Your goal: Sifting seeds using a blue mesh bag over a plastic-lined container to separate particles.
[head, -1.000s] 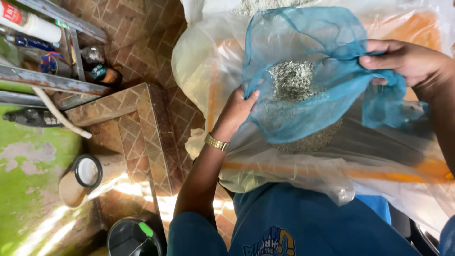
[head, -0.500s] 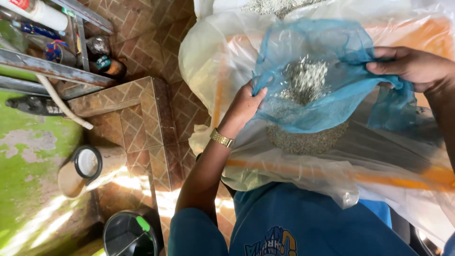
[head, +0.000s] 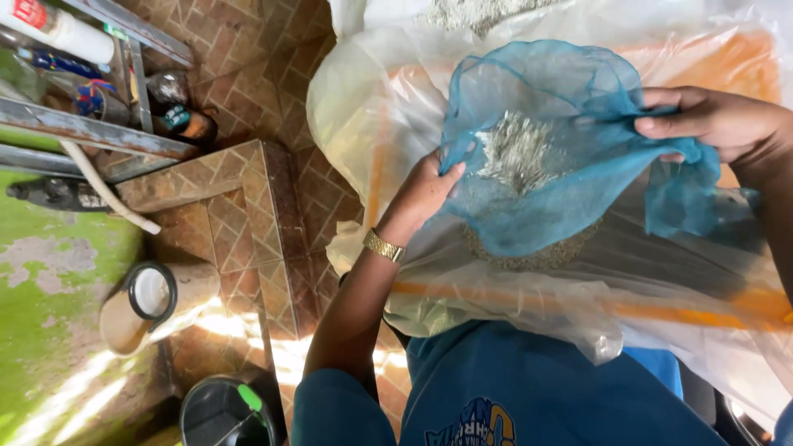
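Note:
A blue mesh cloth (head: 570, 165) is spread open like a pouch, with a small heap of grey-green grains (head: 519, 153) lying in it. My left hand (head: 425, 194) grips the cloth's left edge; a gold watch sits on that wrist. My right hand (head: 714, 120) pinches the cloth's right edge, and a loose end hangs below it. Under the cloth lies a large clear plastic sack (head: 529, 289) with orange stripes, resting on my lap, with more grains (head: 537, 258) showing beneath the mesh.
Brown patterned tiles (head: 239, 215) form a step on the left. A white cylindrical container (head: 149, 301) with a black rim lies there, a dark bucket (head: 227, 413) below it. A metal rack (head: 91, 132) with bottles and a white hose stands at upper left, beside green-stained ground.
The view has shifted so the cloth and sack sit further right. Both hands keep hold of the cloth's edges, and the heap of grains has settled slightly in the mesh.

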